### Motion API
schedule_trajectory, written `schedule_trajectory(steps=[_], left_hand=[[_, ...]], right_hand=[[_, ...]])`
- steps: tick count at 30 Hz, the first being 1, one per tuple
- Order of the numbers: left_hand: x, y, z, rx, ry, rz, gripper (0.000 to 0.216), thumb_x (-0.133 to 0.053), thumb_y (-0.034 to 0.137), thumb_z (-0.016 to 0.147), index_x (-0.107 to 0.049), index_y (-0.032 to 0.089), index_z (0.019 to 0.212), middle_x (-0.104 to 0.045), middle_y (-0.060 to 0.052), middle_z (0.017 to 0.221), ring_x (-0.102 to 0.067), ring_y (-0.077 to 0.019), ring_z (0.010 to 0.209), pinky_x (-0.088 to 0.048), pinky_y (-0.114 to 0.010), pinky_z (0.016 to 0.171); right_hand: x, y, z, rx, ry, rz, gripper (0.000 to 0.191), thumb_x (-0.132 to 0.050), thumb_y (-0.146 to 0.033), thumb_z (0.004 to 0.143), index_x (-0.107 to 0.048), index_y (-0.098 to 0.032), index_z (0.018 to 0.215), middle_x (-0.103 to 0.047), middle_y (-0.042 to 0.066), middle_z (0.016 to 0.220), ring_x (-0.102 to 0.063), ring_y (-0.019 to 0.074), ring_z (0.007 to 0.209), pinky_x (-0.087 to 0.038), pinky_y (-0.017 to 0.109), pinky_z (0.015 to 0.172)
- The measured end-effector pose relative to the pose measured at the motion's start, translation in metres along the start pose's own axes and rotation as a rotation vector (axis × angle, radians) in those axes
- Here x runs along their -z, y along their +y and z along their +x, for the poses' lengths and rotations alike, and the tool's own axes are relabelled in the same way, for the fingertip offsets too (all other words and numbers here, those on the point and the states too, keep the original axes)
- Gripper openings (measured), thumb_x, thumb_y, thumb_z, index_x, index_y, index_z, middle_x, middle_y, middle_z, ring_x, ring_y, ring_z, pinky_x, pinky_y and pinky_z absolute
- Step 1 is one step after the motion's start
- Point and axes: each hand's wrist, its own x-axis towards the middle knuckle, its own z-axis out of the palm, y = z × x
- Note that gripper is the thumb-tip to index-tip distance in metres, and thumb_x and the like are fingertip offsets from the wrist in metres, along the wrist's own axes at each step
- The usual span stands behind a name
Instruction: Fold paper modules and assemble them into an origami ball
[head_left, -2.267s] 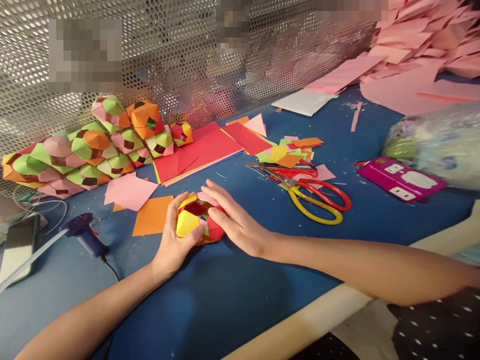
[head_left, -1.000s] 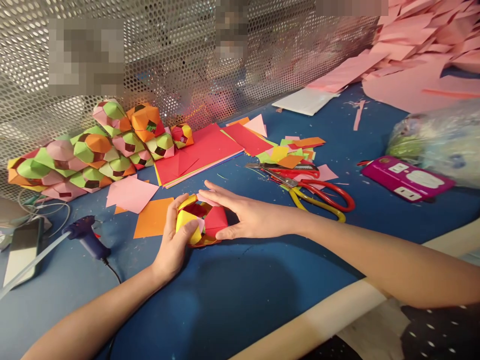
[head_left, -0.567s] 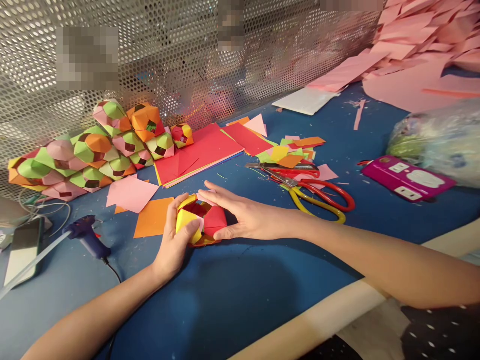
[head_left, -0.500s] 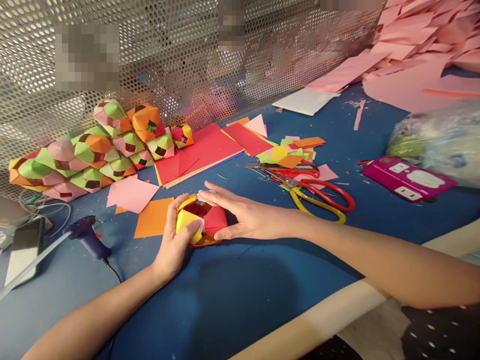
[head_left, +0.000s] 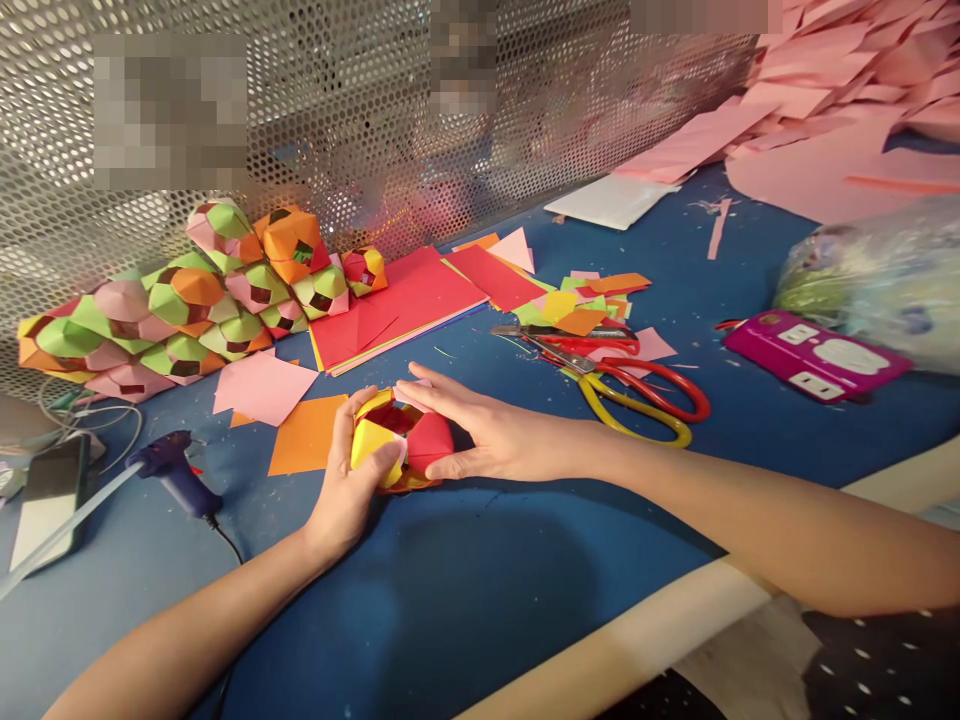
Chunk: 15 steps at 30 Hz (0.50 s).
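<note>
Between my two hands is a folded paper ball [head_left: 427, 441] in red, yellow and orange, with a dark opening facing up. My left hand [head_left: 351, 480] grips its yellow side, thumb pressed on the front face and fingers curled round the back. From the other side my right hand [head_left: 487, 430] holds the red part, thumb low at the front and fingers stretched over the top. The ball's underside and far side are hidden. An orange paper square [head_left: 304, 440] lies right behind my left hand, and pink paper [head_left: 266, 388] lies beyond it.
Finished-looking paper balls [head_left: 195, 300] are piled against the perforated metal panel [head_left: 337, 110]. A blue glue gun [head_left: 176, 475] and a phone [head_left: 52, 490] lie left. Red sheets [head_left: 405, 300], scissors [head_left: 645, 395], a magenta power strip [head_left: 814, 355] and a plastic bag [head_left: 885, 280] lie behind and right.
</note>
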Motion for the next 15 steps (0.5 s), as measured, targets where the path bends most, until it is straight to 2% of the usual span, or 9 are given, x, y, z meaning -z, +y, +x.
schedule_trajectory(steps=[5,9,15], left_hand=[[0.0000,0.0016,0.0004,0.014,-0.001,-0.008,0.053,-0.065,0.031,0.081,-0.047,0.033,0.130,-0.056,-0.003,0.132,-0.056,-0.0266,0.117,-0.043,-0.046,0.102],[-0.0001,0.0020,0.0009,0.011,-0.013,-0.019,0.053,-0.066,0.030,0.080,-0.047,0.033,0.130,-0.057,-0.003,0.132,-0.057,-0.0265,0.117,-0.043,-0.046,0.102],[0.0019,-0.0001,0.0009,0.000,-0.043,-0.052,0.053,-0.065,0.030,0.081,-0.046,0.033,0.130,-0.056,-0.003,0.134,-0.055,-0.0268,0.120,-0.043,-0.046,0.103]], right_hand=[[0.0011,-0.0012,0.0003,0.007,-0.021,-0.011,0.088,-0.061,-0.055,0.085,-0.018,-0.020,0.154,-0.008,0.009,0.162,0.004,0.0215,0.149,-0.016,0.045,0.120],[0.0024,-0.0012,0.0006,0.006,-0.022,0.008,0.087,-0.062,-0.056,0.084,-0.019,-0.023,0.154,-0.009,0.008,0.162,0.003,0.0229,0.149,-0.016,0.047,0.120],[-0.0005,-0.0017,0.0004,-0.032,-0.030,-0.006,0.087,-0.057,-0.055,0.088,-0.013,-0.023,0.155,-0.001,0.010,0.163,0.006,0.0232,0.149,-0.014,0.050,0.120]])
